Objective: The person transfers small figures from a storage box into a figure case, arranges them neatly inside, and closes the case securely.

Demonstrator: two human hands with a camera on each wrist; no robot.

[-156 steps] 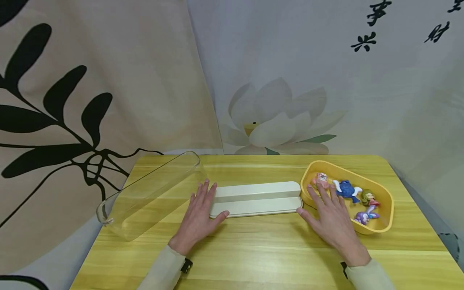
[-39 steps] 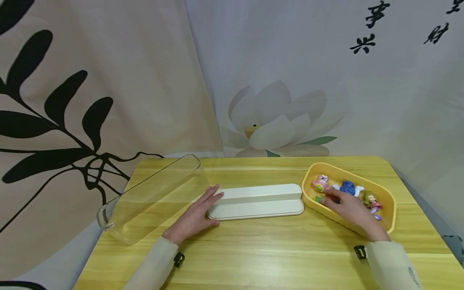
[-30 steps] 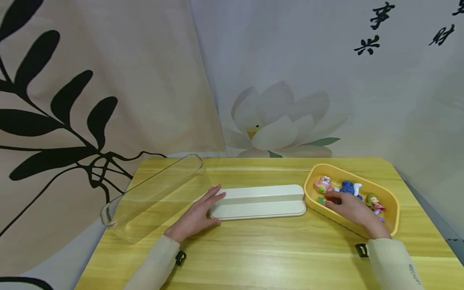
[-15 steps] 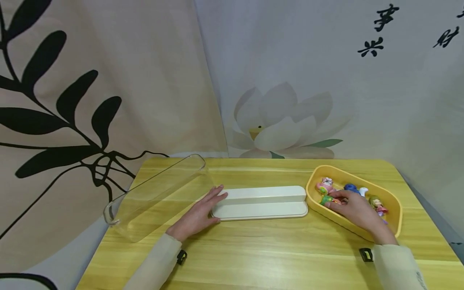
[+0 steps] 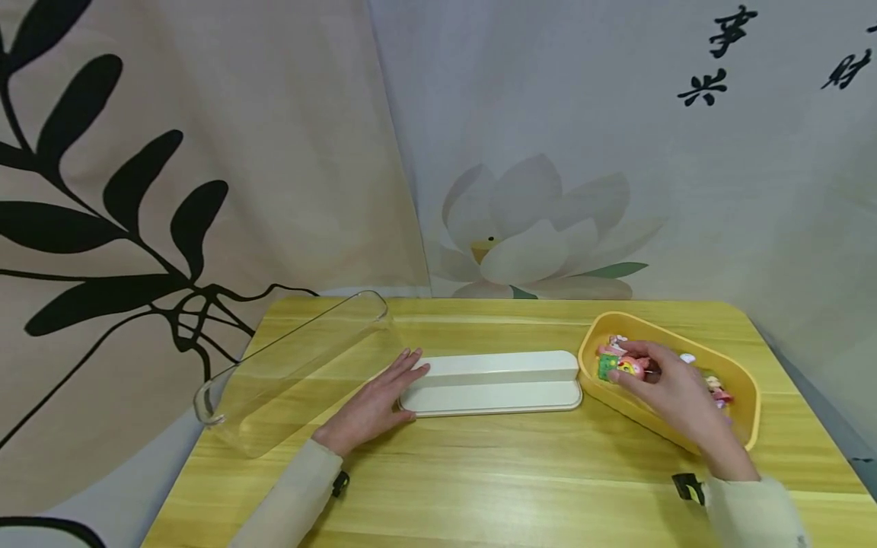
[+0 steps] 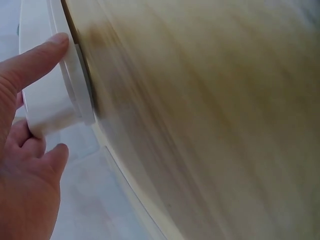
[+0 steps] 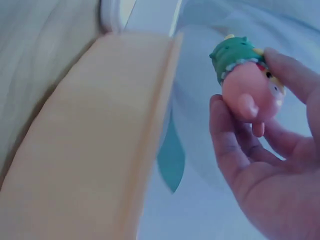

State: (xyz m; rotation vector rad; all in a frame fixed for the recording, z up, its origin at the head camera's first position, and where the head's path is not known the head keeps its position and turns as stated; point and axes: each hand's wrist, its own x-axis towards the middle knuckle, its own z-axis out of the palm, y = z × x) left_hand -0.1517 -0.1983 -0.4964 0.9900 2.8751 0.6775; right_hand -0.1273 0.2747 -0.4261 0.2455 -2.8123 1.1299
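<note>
My right hand [image 5: 674,392] pinches a small toy figure [image 7: 247,92] between thumb and fingers. The toy has a green body and a round pink head, and is held over the left part of the yellow tray [image 5: 743,411]. Inside the tray are a pink figure [image 5: 612,347], mostly hidden, and a doll in a pink dress [image 5: 717,390]; a blue one shows only a white tip. My left hand [image 5: 366,411] holds the left end of a white stepped base [image 5: 493,396], thumb at its near edge. Curled fingers meet the base's end in the left wrist view.
A clear plastic cover [image 5: 294,377] lies slanted on the wooden table [image 5: 479,479], left of the left hand. The tray stands close to the base's right end. A printed cloth [image 5: 308,152] hangs behind the table.
My right hand went from spread over the tray into it, took hold of the green and pink toy and lifted it. My left hand shifted from lying flat to holding the base's end.
</note>
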